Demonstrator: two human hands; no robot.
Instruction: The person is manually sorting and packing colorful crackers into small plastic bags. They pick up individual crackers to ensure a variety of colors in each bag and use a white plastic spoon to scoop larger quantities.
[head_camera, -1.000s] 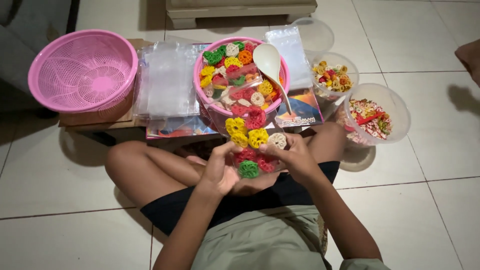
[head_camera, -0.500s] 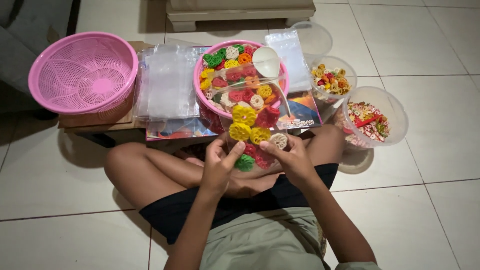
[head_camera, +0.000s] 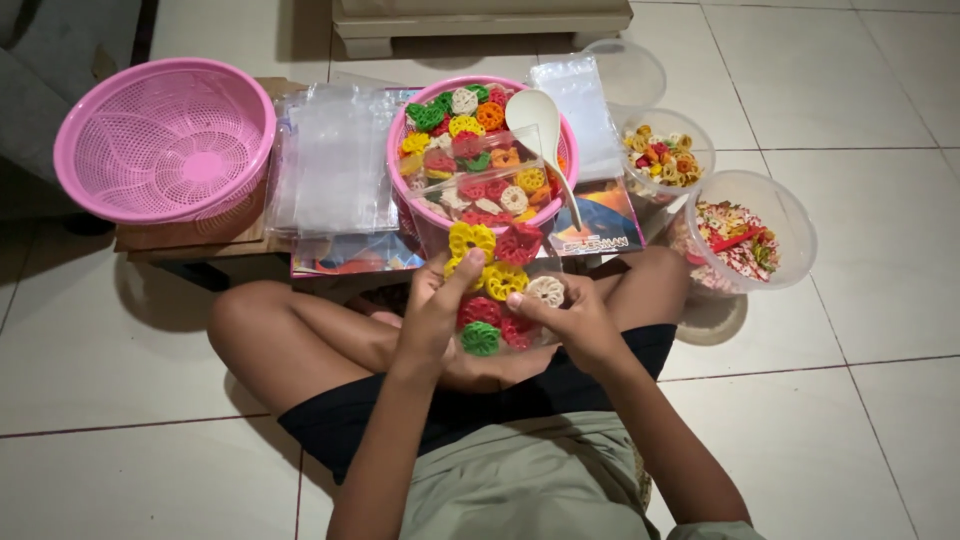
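Pale tiled floor; person seated cross-legged. A low wooden board carries a pink colander at its left end, a stack of clear bags mid-board, and a pink bowl of crackers with a white spoon at its right.

Clear bag of crackers: ring-shaped pieces in yellow, red, green and white, held over the lap. Left hand and right hand pinch its sides, thumbs against fingers.
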